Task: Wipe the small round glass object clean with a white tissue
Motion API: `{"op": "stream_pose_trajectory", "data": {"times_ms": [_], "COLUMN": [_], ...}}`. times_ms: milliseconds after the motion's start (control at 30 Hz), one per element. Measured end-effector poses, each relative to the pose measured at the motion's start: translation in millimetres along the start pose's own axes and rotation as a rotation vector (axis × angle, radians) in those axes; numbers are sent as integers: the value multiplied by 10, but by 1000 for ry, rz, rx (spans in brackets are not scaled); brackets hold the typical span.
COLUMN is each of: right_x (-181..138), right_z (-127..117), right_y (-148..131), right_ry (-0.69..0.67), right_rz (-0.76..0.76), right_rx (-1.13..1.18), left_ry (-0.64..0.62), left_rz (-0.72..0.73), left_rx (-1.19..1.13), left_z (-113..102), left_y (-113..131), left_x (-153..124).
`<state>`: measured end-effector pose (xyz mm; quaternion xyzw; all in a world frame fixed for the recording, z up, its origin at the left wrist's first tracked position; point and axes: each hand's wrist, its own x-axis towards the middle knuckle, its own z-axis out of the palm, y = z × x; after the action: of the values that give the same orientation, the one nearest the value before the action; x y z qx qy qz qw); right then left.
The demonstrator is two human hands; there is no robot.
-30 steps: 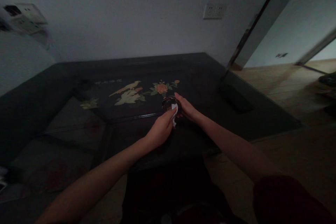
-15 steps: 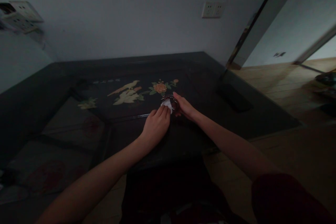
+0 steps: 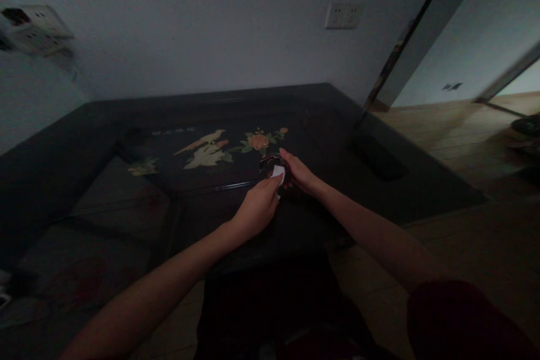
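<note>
My right hand (image 3: 300,173) is wrapped round the right side of a small, dark, shiny dish like a glass ashtray (image 3: 266,165), just above the black tabletop. Its faceted rim catches some light; the exact kind is hard to make out in the dimness. Between the closed fingers of my left hand (image 3: 258,206) is a white tissue (image 3: 279,171), pressed against the near inner side of the dish. The fingers of my right hand under the dish are mostly hidden.
The black tabletop (image 3: 320,197) bears a bird-and-flower picture (image 3: 206,149) beyond my hands. A dark flat object (image 3: 377,156) lies to the right. Behind stands a wall with a socket (image 3: 343,16); more sockets (image 3: 46,22) are at the left.
My left hand has shifted slightly right and turned, carrying the tissue from the dish's left part toward its near right side. My right hand keeps its hold on the dish.
</note>
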<state>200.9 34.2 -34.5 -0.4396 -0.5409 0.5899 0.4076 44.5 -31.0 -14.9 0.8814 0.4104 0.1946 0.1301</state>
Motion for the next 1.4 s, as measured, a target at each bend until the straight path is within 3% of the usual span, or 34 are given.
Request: {"op": "stream_pose_trajectory", "data": {"times_ms": [267, 467, 833, 1133, 1400], "right_x": [10, 29, 7, -27, -4], "right_z": [17, 1, 19, 16, 34], "right_y": [17, 17, 14, -19, -9], "right_ry": [23, 39, 25, -3, 9], "right_rz": [-17, 7, -19, 9, 3], "right_rx": [-5, 2, -6, -31, -6], "left_ry": [-68, -20, -67, 36, 28], "left_rz": [14, -18, -17, 68, 13], "left_rx": [505, 590, 486, -34, 120], "left_z": [-128, -75, -108, 44, -27], "left_y": [99, 99, 96, -91, -51], "left_x": [3, -22, 6, 41, 63]}}
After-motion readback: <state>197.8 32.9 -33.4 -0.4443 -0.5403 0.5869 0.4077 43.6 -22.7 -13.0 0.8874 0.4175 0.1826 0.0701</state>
